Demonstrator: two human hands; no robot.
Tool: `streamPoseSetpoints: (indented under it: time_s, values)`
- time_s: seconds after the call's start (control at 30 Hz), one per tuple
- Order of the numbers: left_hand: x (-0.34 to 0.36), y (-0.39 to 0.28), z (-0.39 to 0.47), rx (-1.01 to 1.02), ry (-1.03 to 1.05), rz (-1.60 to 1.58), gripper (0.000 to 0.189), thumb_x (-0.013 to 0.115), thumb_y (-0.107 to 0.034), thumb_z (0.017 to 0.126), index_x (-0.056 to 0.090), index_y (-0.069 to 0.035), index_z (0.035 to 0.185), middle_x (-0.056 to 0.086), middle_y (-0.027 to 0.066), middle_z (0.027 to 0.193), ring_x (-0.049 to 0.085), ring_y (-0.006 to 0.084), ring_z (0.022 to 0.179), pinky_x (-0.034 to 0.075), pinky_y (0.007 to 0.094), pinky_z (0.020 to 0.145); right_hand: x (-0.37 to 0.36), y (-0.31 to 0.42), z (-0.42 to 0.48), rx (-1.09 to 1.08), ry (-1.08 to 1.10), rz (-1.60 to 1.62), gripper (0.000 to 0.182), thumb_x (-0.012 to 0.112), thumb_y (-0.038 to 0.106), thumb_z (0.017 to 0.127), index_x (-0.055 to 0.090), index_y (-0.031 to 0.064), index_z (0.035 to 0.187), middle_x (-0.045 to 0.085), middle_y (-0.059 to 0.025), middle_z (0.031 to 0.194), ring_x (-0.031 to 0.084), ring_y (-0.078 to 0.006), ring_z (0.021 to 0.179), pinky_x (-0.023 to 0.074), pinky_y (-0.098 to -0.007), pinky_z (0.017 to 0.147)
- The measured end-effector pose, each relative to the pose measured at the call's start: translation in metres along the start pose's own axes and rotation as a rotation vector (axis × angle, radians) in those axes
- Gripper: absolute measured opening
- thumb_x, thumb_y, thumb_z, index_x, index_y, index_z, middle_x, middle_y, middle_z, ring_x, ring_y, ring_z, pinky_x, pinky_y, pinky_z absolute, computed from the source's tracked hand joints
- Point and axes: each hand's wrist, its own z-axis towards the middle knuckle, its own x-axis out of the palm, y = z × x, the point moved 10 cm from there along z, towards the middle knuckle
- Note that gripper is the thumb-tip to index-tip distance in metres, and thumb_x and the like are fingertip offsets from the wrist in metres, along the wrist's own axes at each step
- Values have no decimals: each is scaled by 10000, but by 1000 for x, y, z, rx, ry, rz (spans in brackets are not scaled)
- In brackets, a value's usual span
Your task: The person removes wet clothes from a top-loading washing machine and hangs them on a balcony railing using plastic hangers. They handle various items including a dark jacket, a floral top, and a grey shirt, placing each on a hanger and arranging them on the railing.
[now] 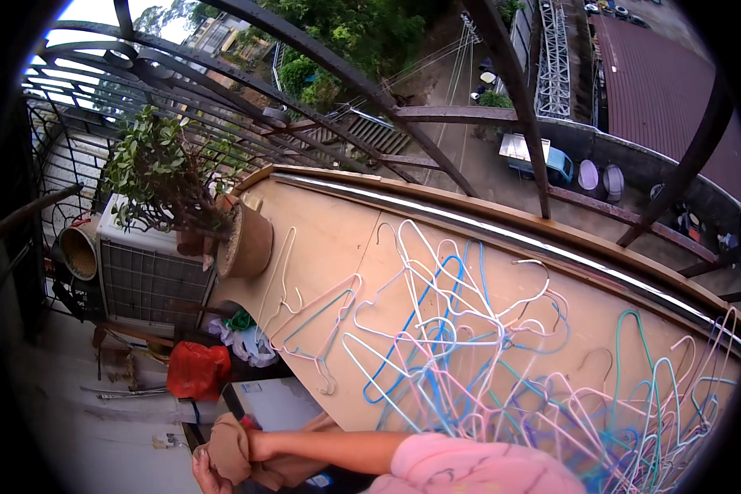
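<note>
A brown cloth point(230, 444) is bunched between my two hands at the lower left. My right hand point(260, 446) reaches in from the right, below a pink sleeve point(469, 463), and grips the cloth; its fingers are partly hidden in the folds. At the cloth's left side, my left hand point(210, 474) holds it near the picture's bottom edge. Beyond my right arm, many thin hangers, white, pink, blue and green, lie tangled on a tan ledge point(321, 210). A pink hanger point(312, 355) lies nearest the ledge's left edge, apart from the main heap.
A potted plant point(247, 241) stands at the ledge's left end, beside an air-conditioner unit point(154, 272). Dark metal bars point(457, 115) fence the far side. Below are a red plastic bag point(199, 370) and a box-shaped appliance with a grey top point(275, 401).
</note>
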Motion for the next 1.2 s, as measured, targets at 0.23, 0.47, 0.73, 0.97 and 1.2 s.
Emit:
streamPoseSetpoints:
  time_s: [0.23, 0.47, 0.73, 0.97, 1.2]
  values:
    - [77, 0, -15, 35, 58, 84, 461, 545, -355, 950, 477, -21, 1261, 548, 163, 1177, 567, 277, 1042, 503, 387, 852, 17, -12, 13, -99, -3, -265, 357, 632, 213, 781, 649, 64, 1106, 647, -165, 1130, 604, -319, 1052, 465, -371, 932]
    - [83, 6, -39, 99, -61, 81, 507, 523, -387, 957, 441, -13, 1290, 509, 178, 1225, 549, 286, 1074, 494, 398, 873, -15, 9, -7, 136, -129, -287, 320, 601, 197, 780, 637, -7, 1025, 646, -233, 1005, 624, -344, 953, 493, -387, 811]
    - [100, 7, -96, 236, -37, 218, 628, 489, -433, 965, 317, -8, 1395, 401, 196, 1352, 447, 285, 1208, 438, 399, 962, -43, -2, -6, 158, -333, 40, 378, 647, 274, 784, 621, 41, 1080, 629, -202, 1093, 605, -324, 1010, 475, -392, 853]
    - [147, 14, -100, 139, 103, 8, 722, 701, -111, 847, 299, -19, 1440, 404, 160, 1398, 449, 270, 1232, 408, 388, 1025, -61, -32, 6, 146, -429, -212, 543, 624, 397, 814, 559, -50, 1116, 614, -259, 1060, 606, -328, 992, 475, -397, 835]
    - [133, 31, -95, -217, 90, -435, 605, 623, -132, 898, 334, -49, 1423, 431, 115, 1399, 482, 285, 1212, 414, 423, 1026, -69, -16, -22, 348, -442, -248, 757, 573, 558, 851, 530, -137, 1146, 586, -305, 1130, 561, -340, 1116, 427, -377, 944]
